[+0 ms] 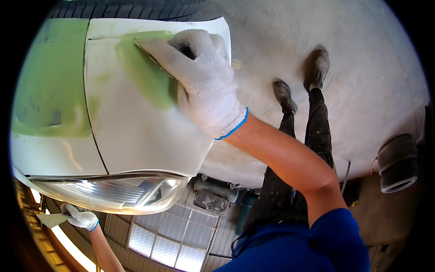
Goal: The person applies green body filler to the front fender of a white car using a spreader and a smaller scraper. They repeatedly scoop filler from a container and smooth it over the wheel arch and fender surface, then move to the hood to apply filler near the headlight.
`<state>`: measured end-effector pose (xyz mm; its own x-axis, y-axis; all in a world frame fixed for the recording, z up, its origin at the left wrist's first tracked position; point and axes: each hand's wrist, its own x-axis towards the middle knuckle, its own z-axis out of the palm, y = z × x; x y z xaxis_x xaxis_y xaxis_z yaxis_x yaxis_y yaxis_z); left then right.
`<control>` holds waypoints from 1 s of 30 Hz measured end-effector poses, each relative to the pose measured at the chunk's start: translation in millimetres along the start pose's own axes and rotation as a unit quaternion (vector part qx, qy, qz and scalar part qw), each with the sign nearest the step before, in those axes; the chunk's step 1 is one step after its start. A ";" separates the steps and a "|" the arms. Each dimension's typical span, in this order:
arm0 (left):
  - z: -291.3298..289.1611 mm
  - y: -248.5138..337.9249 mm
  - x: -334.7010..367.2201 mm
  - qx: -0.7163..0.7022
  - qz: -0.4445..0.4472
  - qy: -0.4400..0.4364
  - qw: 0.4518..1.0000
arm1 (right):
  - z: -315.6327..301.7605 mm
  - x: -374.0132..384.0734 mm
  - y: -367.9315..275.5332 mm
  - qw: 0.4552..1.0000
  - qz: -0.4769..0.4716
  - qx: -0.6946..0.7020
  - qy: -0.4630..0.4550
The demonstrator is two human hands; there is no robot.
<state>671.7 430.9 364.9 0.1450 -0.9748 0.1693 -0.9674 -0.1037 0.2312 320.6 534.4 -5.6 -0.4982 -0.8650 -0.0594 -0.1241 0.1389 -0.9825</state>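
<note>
My right hand (206,79), in a white knit glove with a blue cuff, presses a thin flat spreader (156,59) against the white car fender (136,140). Its fingers are closed round the spreader, whose edge lies on a smear of pale green putty (145,88). At the lower left, below the headlight (122,192), my left hand (81,217) wears a matching glove. Between its fingers is a flat, pale greenish putty blade (53,220), held away from the car. A wider green patch (52,86) covers the panel left of the dark seam.
A tyre (127,10) lies along the far edge of the fender. My legs and dark boots (284,95) stand on the grey concrete floor (362,90). Stacked tyres (398,163) are at the right. Beyond the headlight are a green tank-like machine (217,190) and a paned window (172,235).
</note>
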 end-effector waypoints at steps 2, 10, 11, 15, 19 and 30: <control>2.9 -2.3 1.0 -0.002 0.016 -0.003 1.000 | 9.7 3.6 -1.1 1.000 -0.002 -0.015 0.016; 7.8 0.6 0.6 0.016 0.035 0.018 0.999 | 10.3 -37.0 -1.7 0.998 -0.032 0.051 -0.009; 2.7 -2.8 2.5 0.009 0.029 0.007 1.000 | 4.9 -40.4 -1.6 0.997 -0.029 0.064 -0.015; 8.2 4.0 -5.0 -0.006 -0.009 0.005 1.000 | -8.3 -26.0 11.8 0.997 -0.044 0.058 -0.018; 3.5 -2.3 1.4 0.017 0.028 0.018 0.999 | -1.2 8.9 10.3 0.999 -0.001 0.041 -0.013; -1.4 -3.5 2.0 0.128 0.152 -0.023 0.980 | 8.5 -61.8 1.3 0.995 -0.037 0.087 -0.025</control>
<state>675.7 429.6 365.7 -0.1621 -0.9754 0.1493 -0.9856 0.1526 -0.0726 358.5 583.9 -4.7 -0.4493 -0.8933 0.0092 -0.0067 -0.0069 -1.0000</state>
